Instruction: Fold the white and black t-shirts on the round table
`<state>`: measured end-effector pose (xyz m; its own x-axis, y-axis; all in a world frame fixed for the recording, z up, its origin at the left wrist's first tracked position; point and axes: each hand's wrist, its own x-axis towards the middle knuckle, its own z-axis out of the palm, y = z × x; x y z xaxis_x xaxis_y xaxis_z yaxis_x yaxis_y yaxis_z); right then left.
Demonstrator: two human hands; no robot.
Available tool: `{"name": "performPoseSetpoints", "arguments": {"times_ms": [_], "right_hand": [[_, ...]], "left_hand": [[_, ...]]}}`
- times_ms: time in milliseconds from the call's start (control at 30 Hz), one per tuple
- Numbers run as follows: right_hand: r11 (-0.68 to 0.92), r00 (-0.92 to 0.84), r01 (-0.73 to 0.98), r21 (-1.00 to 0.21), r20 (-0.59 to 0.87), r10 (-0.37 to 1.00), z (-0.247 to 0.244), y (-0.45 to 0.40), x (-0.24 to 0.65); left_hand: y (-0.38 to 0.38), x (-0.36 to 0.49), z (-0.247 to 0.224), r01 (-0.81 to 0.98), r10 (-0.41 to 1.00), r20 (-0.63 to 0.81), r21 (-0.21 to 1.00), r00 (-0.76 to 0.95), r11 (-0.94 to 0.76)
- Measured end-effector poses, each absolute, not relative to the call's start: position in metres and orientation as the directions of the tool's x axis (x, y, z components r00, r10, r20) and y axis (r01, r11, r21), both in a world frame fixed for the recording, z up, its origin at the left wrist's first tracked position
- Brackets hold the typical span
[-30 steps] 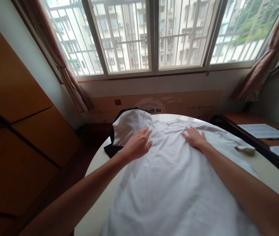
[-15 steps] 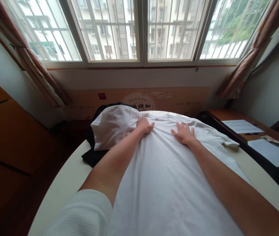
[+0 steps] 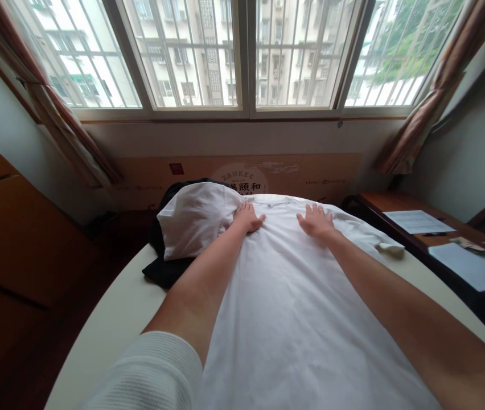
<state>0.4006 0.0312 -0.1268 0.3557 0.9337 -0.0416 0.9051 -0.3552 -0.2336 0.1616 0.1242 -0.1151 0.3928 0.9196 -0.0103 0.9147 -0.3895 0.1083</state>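
Observation:
A white shirt (image 3: 285, 296) lies spread over a pale round table (image 3: 114, 307), its neckline at the far edge. My left hand (image 3: 247, 217) rests flat on the shirt near the left side of the neckline, fingers apart. On the right side of the neckline, my right hand (image 3: 316, 221) presses on the cloth with its fingers spread. The shirt's left sleeve part lies over a black cloth (image 3: 163, 273) beside my left forearm. Creases run through the fabric between and below the hands.
To the right stands a brown desk (image 3: 390, 199) with sheets of paper (image 3: 473, 265) and a pen. Behind the table are a printed cardboard panel (image 3: 200, 171) and a barred window. Wooden cabinets (image 3: 20, 239) stand at the left.
My right hand has shifted slightly, its fingers a little closer together. The shirt's right sleeve has moved inward to the left, and the creases beneath the hands look different.

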Motion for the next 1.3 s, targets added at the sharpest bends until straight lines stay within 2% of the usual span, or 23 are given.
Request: {"name": "performPoseSetpoints", "arguments": {"times_ms": [400, 633, 800, 1100, 1200, 1300], "right_hand": [[-0.413, 0.415, 0.880, -0.236, -0.044, 0.909, -0.136, 0.052, 0.441], [-0.425, 0.433, 0.883, -0.200, -0.008, 0.902, -0.150, 0.002, 0.488], [-0.371, 0.380, 0.909, -0.189, 0.011, 0.925, -0.155, -0.047, 0.535], [-0.331, 0.357, 0.931, -0.152, 0.212, 0.909, -0.149, -0.087, 0.561], [-0.256, 0.278, 0.954, -0.154, 0.141, 0.950, -0.155, -0.091, 0.557], [-0.369, 0.380, 0.919, -0.136, 0.062, 0.923, -0.154, -0.098, 0.563]], "left_hand": [[0.131, 0.162, -0.124, 0.941, 0.947, 0.013, 0.112, 0.320, -0.319], [0.131, 0.162, -0.124, 0.939, 0.948, 0.022, 0.128, 0.318, -0.318], [0.131, 0.163, -0.122, 0.941, 0.950, 0.015, 0.132, 0.312, -0.312], [0.127, 0.161, -0.119, 0.939, 0.945, 0.013, 0.115, 0.326, -0.325], [0.126, 0.161, -0.118, 0.940, 0.945, 0.019, 0.104, 0.325, -0.325], [0.126, 0.161, -0.118, 0.939, 0.943, 0.028, 0.093, 0.331, -0.332]]}}
